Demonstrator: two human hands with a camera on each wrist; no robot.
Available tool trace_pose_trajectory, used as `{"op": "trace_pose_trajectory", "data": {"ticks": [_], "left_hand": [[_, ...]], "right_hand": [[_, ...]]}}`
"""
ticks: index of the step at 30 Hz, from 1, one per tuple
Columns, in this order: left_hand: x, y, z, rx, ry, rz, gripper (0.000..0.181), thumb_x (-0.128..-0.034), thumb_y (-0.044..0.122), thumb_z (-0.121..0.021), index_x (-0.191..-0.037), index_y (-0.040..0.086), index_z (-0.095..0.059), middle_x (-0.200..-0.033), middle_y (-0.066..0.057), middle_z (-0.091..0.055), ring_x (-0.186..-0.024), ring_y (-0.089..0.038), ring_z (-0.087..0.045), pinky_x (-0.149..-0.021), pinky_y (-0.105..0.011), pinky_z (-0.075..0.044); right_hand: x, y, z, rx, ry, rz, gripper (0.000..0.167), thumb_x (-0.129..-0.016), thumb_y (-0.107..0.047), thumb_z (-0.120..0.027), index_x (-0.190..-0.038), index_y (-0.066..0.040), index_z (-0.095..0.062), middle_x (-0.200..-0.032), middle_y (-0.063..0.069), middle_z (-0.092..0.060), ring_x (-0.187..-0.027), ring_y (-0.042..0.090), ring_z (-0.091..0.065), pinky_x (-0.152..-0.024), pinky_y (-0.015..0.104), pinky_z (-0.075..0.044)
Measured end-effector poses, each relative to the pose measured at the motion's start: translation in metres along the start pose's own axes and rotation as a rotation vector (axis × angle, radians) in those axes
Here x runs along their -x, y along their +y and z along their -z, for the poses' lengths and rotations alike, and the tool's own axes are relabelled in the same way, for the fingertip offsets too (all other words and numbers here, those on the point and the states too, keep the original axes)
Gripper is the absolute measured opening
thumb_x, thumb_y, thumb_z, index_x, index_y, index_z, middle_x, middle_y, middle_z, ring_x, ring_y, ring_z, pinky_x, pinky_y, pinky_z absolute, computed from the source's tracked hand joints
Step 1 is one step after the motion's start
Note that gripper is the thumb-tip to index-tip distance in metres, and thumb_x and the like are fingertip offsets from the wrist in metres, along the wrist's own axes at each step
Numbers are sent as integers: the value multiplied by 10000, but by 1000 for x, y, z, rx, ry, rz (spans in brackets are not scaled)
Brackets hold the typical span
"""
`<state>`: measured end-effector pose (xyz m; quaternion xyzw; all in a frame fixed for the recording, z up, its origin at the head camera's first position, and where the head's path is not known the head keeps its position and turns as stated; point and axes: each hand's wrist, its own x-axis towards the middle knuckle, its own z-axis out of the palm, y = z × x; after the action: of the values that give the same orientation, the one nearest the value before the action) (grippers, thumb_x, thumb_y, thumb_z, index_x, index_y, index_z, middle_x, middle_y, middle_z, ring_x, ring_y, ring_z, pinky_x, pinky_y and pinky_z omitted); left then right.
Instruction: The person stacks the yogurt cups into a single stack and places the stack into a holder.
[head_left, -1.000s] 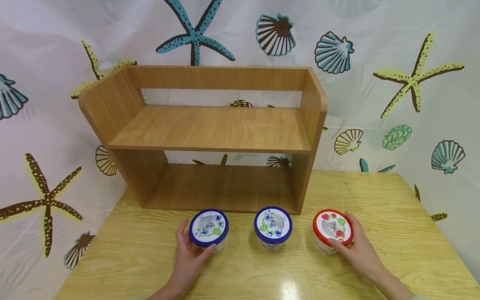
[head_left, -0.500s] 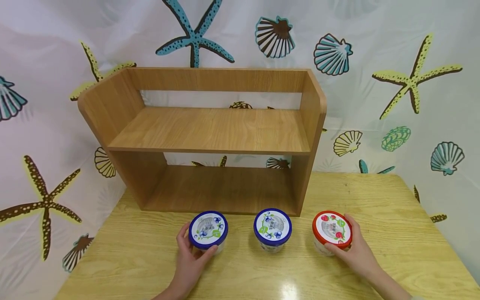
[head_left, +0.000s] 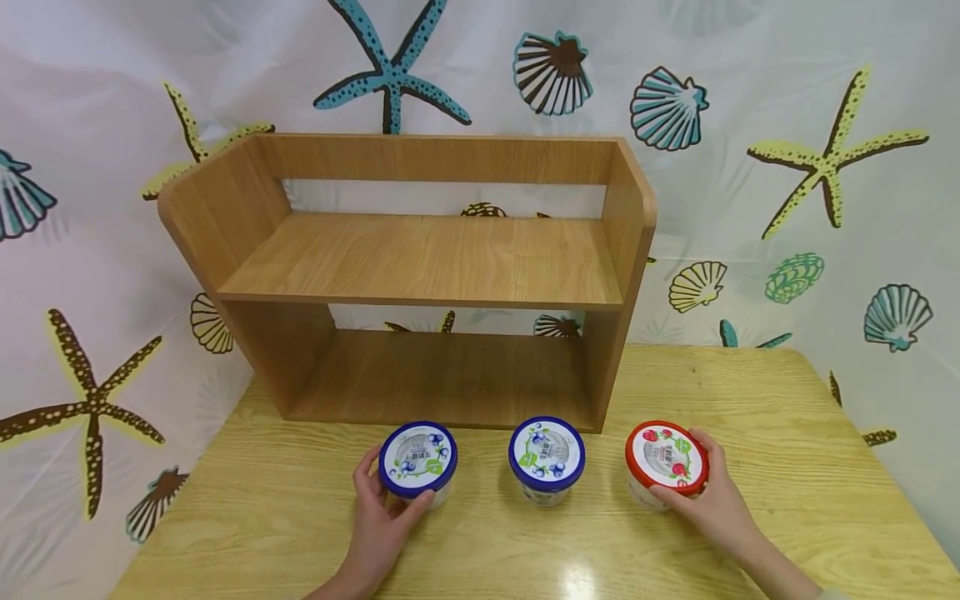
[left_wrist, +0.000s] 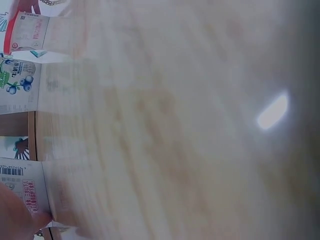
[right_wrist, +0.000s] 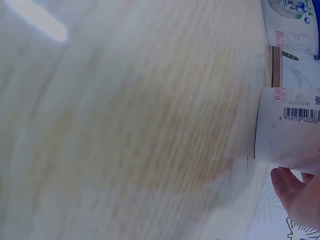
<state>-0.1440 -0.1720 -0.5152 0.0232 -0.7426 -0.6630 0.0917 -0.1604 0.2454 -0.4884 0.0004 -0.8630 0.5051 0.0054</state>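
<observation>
Three lidded yogurt cups stand in a row on the wooden table. At the left, my left hand (head_left: 378, 525) grips a blue-lidded cup (head_left: 417, 457) with blueberries on its lid, thumb at the near side. My right hand (head_left: 720, 504) holds the red-lidded cup (head_left: 666, 454), which has red berries on its lid, from its right side. Between them a second blue-lidded cup (head_left: 547, 454) stands untouched. The left wrist view catches the held cup's white side (left_wrist: 25, 175) behind my thumb. A barcode shows on the right cup's wall (right_wrist: 287, 132) in the right wrist view.
Just behind the cups stands a two-level wooden shelf (head_left: 427, 258) with side panels. The table (head_left: 720, 383) extends right of it. A white curtain (head_left: 750, 50) printed with starfish and shells hangs at the back and sides.
The left cup has turned slightly in my left hand, its lid print now at a different angle. Both hands and all three cups stay in nearly the same places.
</observation>
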Motion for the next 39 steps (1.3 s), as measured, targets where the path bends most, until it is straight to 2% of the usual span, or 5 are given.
{"op": "trace_pose_trajectory", "data": {"ticks": [5,12,23,32,39], "left_hand": [[1,0,1,2,-4,18,914,-860,36,-733,-1476,69,-59,-1440,-250,-336,-1307,-326,-376,-915,-169,-420],[5,4,-1,2,3,10,913,-876,26,-713,-1482,65,-30,-1458,-262,-324,-1322,-334,-364,-950,-216,-421],[7,1,-3,31,12,-11,895,-883,-3,-692,-1481,69,-30,-1447,-266,-333,-1315,-315,-363,-913,-141,-409],[5,2,-3,45,6,-4,886,-884,18,-699,-1479,69,-44,-1463,-258,-307,-1337,-329,-335,-916,-137,-400],[4,4,-2,40,-1,18,878,-883,23,-701,-1473,68,-53,-1448,-250,-322,-1321,-319,-360,-900,-131,-411]], "right_hand": [[2,-5,3,-3,-3,-5,1003,-821,-280,-801,-1505,-63,-100,-1448,234,-319,-1299,376,-382,-1018,380,-393],[3,-15,11,-101,2,35,954,-851,-197,-773,-1513,-74,-96,-1458,223,-287,-1276,350,-380,-855,78,-389],[1,-39,13,-221,6,237,829,-867,-17,-712,-1492,-37,-168,-1438,172,-292,-1143,77,-425,-836,137,-476],[-7,-66,10,-209,-30,296,847,-838,-14,-732,-1497,-58,-201,-1418,150,-347,-1158,118,-431,-857,178,-478],[-17,-81,1,-206,-76,321,861,-821,-42,-751,-1501,-89,-225,-1437,140,-369,-1215,248,-420,-913,220,-447]]}}
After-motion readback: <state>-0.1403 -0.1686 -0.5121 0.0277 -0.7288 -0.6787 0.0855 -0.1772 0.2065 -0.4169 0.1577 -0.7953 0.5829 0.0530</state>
